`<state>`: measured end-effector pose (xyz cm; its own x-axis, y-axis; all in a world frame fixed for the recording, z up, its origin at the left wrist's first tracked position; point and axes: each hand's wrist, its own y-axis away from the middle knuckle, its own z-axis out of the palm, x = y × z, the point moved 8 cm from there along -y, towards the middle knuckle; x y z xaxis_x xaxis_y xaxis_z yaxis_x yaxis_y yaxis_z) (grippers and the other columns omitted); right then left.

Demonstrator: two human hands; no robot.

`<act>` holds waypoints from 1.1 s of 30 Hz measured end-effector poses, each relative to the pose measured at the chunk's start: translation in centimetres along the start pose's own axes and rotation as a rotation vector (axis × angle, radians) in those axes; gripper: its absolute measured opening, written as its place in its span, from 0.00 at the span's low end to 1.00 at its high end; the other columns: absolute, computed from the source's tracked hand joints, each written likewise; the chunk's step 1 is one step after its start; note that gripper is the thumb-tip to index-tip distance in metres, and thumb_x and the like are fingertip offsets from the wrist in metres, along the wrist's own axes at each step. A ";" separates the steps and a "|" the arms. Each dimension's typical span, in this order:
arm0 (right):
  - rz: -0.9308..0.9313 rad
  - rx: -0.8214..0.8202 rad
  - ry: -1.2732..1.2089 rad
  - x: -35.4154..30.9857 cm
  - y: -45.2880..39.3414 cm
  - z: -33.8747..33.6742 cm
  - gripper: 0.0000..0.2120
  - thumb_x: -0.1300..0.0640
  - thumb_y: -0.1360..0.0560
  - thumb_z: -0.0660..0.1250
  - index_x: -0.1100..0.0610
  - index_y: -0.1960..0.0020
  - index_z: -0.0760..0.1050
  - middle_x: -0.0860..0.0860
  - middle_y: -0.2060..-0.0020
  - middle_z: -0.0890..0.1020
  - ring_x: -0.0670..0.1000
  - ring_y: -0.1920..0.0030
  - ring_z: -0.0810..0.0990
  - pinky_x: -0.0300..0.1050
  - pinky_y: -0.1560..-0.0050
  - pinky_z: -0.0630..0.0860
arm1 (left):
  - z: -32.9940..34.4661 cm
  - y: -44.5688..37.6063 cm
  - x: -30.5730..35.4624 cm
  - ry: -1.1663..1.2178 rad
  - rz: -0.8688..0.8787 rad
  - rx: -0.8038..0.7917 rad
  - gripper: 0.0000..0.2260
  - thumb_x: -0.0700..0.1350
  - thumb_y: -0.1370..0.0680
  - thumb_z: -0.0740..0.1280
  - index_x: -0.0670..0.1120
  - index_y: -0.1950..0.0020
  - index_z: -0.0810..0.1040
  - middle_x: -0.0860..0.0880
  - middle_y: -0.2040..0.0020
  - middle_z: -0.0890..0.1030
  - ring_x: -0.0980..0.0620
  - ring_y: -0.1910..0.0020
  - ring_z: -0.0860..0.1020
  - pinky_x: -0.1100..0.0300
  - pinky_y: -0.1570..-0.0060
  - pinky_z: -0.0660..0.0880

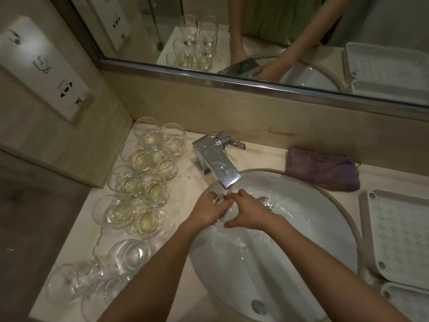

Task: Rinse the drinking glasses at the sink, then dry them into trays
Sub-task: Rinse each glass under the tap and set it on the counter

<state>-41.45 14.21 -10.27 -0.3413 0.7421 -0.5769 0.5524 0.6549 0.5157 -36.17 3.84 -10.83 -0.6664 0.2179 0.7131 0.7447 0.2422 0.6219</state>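
Both forearms are stretched over the white basin. One drinking glass is gripped under the chrome faucet spout, at the basin's back-left rim, by the left hand and right hand. Waiting glasses are crowded along the countertop's left edge; a white drying tray is set at the right edge, behind it a purple cloth.

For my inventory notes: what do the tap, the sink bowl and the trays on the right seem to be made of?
Tap: looks like chrome-plated metal, shiny and mirror-like, with water spots.
Sink bowl: probably glazed white ceramic, smooth and glossy where wet.
Trays: likely matte white plastic, judging by the moulded rim and perforated insert.
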 end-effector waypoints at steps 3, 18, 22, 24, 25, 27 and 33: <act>0.015 0.053 -0.002 0.5 -0.2 0.3 0.36 0.48 0.35 0.77 0.51 0.31 0.67 0.50 0.48 0.67 0.49 0.49 0.70 0.41 0.54 0.67 | 0.3 0.2 0.7 -0.032 0.114 -0.030 0.15 0.58 0.25 0.67 0.48 0.47 0.78 0.51 0.58 0.80 0.52 0.61 0.78 0.51 0.55 0.77; 0.468 0.195 -1.855 1.7 1.4 4.3 0.16 0.56 0.29 0.71 0.61 0.43 0.75 0.58 0.56 0.76 0.56 0.57 0.79 0.50 0.58 0.82 | 0.5 0.4 1.2 0.013 0.323 0.085 0.31 0.46 0.36 0.79 0.51 0.36 0.72 0.51 0.44 0.77 0.55 0.46 0.77 0.69 0.50 0.74; 0.506 0.130 -1.534 3.0 1.9 4.3 0.22 0.41 0.25 0.64 0.58 0.43 0.75 0.58 0.55 0.79 0.54 0.54 0.81 0.51 0.51 0.81 | 0.0 -0.1 1.2 0.014 0.230 0.085 0.29 0.58 0.38 0.78 0.55 0.40 0.73 0.57 0.49 0.76 0.54 0.52 0.78 0.57 0.52 0.78; 0.544 0.253 -1.252 4.6 2.4 3.1 0.25 0.38 0.24 0.62 0.61 0.49 0.78 0.55 0.57 0.80 0.54 0.52 0.80 0.50 0.48 0.77 | -0.2 -0.4 1.1 0.040 0.143 0.101 0.24 0.53 0.34 0.78 0.52 0.42 0.72 0.56 0.50 0.75 0.54 0.53 0.76 0.62 0.56 0.75; 0.520 0.349 -1.093 5.4 2.5 2.1 0.26 0.39 0.26 0.64 0.62 0.46 0.78 0.54 0.54 0.79 0.53 0.50 0.78 0.49 0.46 0.75 | -0.3 -0.6 0.8 0.039 0.105 0.112 0.23 0.51 0.32 0.77 0.52 0.43 0.70 0.55 0.51 0.74 0.54 0.53 0.76 0.64 0.58 0.74; 0.343 0.421 -0.747 5.0 2.6 -0.5 0.27 0.49 0.27 0.69 0.62 0.33 0.70 0.50 0.44 0.73 0.49 0.42 0.73 0.44 0.42 0.70 | -0.3 -0.7 0.8 0.053 0.066 0.109 0.21 0.50 0.30 0.75 0.52 0.42 0.70 0.54 0.52 0.75 0.53 0.53 0.76 0.64 0.58 0.72; -0.051 0.226 -0.011 0.6 0.9 -1.1 0.42 0.53 0.32 0.77 0.56 0.25 0.59 0.52 0.30 0.68 0.53 0.30 0.64 0.43 0.35 0.64 | 0.3 -0.7 0.8 0.163 -0.042 0.031 0.15 0.54 0.26 0.70 0.47 0.45 0.73 0.48 0.55 0.76 0.52 0.63 0.76 0.57 0.63 0.75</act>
<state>-41.95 15.39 -9.41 -0.3651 0.7065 -0.6063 0.6915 0.6418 0.3315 -37.20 4.17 -10.78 -0.6803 0.0515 0.7311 0.7129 0.2778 0.6439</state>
